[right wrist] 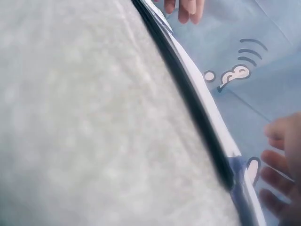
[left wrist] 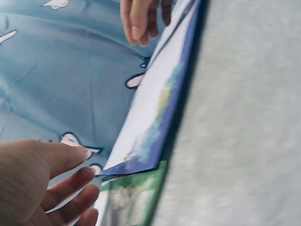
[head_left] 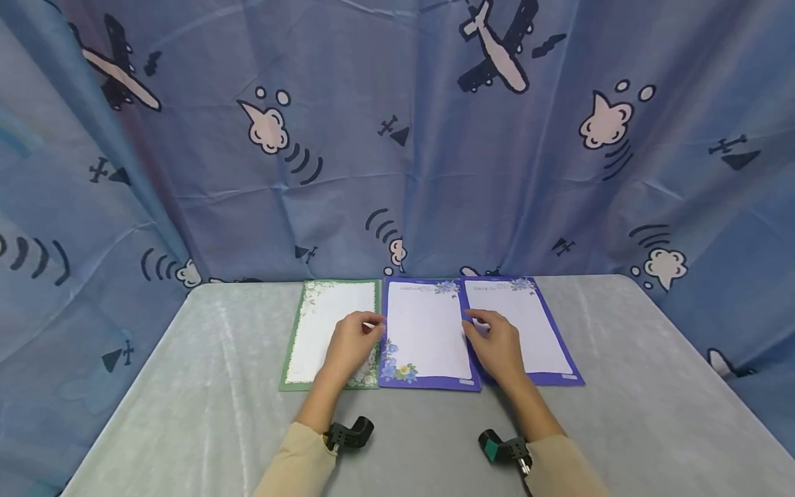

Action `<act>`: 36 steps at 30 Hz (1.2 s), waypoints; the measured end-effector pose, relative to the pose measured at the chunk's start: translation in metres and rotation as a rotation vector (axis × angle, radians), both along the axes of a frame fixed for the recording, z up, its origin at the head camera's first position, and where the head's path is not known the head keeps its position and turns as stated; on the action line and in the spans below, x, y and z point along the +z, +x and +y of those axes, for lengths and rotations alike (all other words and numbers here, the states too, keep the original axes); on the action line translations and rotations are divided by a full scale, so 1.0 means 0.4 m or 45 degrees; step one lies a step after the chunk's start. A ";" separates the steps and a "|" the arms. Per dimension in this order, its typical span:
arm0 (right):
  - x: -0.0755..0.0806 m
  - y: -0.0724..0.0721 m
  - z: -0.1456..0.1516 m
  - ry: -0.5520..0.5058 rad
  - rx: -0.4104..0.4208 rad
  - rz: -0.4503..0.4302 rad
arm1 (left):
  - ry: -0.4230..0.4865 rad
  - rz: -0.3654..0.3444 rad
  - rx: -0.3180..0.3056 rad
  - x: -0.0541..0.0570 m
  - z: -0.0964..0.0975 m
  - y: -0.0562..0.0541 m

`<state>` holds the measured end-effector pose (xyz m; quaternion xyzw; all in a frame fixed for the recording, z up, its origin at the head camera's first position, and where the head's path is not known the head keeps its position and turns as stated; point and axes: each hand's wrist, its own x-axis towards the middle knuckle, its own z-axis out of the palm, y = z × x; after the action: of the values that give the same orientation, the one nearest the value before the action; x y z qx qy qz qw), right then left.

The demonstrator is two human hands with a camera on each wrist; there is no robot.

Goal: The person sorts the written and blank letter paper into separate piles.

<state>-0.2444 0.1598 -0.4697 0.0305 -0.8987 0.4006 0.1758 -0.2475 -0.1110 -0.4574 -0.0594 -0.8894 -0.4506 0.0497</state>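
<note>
Three sheets of floral-bordered writing paper lie side by side: a green-edged sheet (head_left: 338,310), a middle purple-edged sheet (head_left: 427,331) with blue and yellow flowers, and another purple-edged sheet (head_left: 534,331). The middle sheet's left edge overlaps the green one. My left hand (head_left: 354,339) is over the green sheet, fingertips close to the middle sheet's left edge. Over the right sheet, my right hand (head_left: 498,345) has its fingertips by the middle sheet's right edge. In the left wrist view, the thumb and loosely bent fingers (left wrist: 77,193) stand apart with no paper between them; the right fingers (right wrist: 277,167) look likewise.
The sheets lie along the back of a table with a pale grey cover (head_left: 205,386). Behind it hangs a blue curtain (head_left: 348,152) printed with planes and clouds. Each wrist wears a small black camera, the left camera (head_left: 354,433) and the right camera (head_left: 497,447).
</note>
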 end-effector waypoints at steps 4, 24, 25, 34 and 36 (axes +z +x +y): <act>-0.016 -0.007 0.008 -0.026 -0.028 -0.035 | -0.049 0.034 0.028 -0.016 0.014 -0.001; -0.039 -0.002 0.010 0.197 0.022 -0.080 | -0.275 0.112 -0.003 -0.048 0.030 0.003; -0.039 -0.002 0.010 0.200 0.025 -0.070 | -0.273 0.113 -0.006 -0.047 0.030 0.005; -0.036 -0.004 0.009 0.079 0.032 0.003 | -0.273 0.117 -0.026 -0.045 0.029 0.007; -0.036 -0.003 0.007 0.038 0.039 -0.008 | -0.272 0.119 -0.028 -0.047 0.029 0.006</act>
<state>-0.2455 0.1627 -0.4840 0.0455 -0.9046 0.3900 0.1662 -0.2450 -0.0992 -0.4761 -0.0949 -0.9283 -0.3507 0.0795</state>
